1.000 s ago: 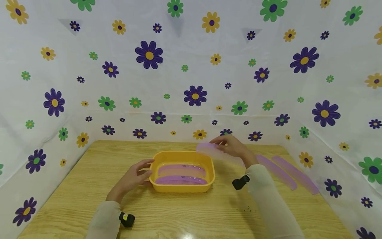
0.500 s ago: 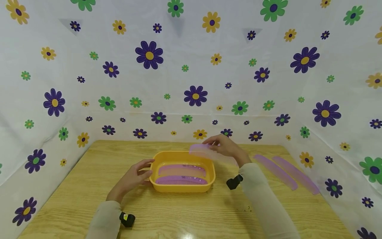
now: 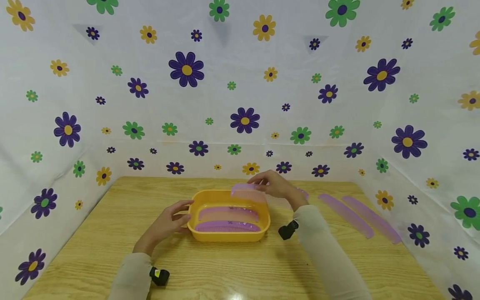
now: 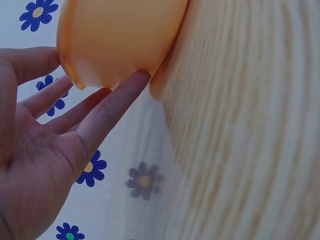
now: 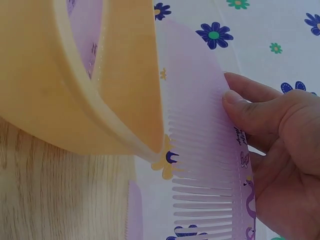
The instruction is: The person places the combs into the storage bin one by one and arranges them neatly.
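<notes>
My right hand (image 3: 275, 186) pinches a translucent lilac comb (image 3: 243, 190) by its back, between thumb and fingers. In the head view the comb's left end overlaps the far right corner of a yellow plastic basin (image 3: 226, 237). The right wrist view shows its teeth (image 5: 202, 197) turned towards the basin, with printed figures and lettering along the back. Two lilac combs lie inside the basin, a nearer comb (image 3: 226, 227) and a farther comb (image 3: 213, 211). At the basin's left end my left hand (image 3: 168, 221) rests its extended fingers (image 4: 117, 107) against the outer wall and rim.
Two more lilac combs, a left one (image 3: 346, 214) and a right one (image 3: 371, 218), lie slantwise on the wood-grain table (image 3: 210, 271) at the right. A white flowered sheet (image 3: 210, 104) encloses the back and sides.
My right hand has carried the lilac comb leftward, from right of the basin to its far right corner. The left hand and the basin have stayed in place.
</notes>
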`<action>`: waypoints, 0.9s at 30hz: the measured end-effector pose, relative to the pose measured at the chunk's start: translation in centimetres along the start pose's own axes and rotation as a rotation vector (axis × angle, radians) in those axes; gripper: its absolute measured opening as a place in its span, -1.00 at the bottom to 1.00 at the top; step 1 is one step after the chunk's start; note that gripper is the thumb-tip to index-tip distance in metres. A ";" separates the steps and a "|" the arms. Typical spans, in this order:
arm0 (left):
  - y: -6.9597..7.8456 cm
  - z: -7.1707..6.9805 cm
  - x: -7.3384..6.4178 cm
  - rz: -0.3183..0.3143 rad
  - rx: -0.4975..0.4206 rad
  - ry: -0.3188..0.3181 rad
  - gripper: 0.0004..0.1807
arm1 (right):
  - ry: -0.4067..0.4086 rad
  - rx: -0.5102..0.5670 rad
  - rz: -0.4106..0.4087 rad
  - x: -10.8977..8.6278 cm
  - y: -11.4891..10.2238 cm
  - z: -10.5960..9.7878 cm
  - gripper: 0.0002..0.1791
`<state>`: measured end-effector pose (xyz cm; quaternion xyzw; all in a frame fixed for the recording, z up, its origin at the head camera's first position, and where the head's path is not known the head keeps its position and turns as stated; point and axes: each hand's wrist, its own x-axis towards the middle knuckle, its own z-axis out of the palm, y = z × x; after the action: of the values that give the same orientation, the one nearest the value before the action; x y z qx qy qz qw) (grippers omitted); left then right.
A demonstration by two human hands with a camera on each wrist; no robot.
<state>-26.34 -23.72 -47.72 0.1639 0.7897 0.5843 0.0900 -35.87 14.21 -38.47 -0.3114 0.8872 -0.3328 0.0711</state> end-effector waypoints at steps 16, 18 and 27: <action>0.0 0.1 0.1 -0.007 0.008 0.006 -0.39 | -0.028 -0.026 -0.042 0.9 -1.1 0.6 -0.69; 0.0 0.0 0.1 -0.004 0.007 0.002 -0.38 | -0.028 -0.032 -0.050 1.0 -1.2 0.7 -0.69; 0.2 0.1 0.0 -0.009 0.019 0.002 -0.38 | -0.042 -0.016 -0.017 1.2 -1.7 1.1 -0.67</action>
<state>-26.34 -23.59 -47.58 0.1607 0.7959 0.5766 0.0903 -35.57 11.89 -38.09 -0.3266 0.8855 -0.3196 0.0843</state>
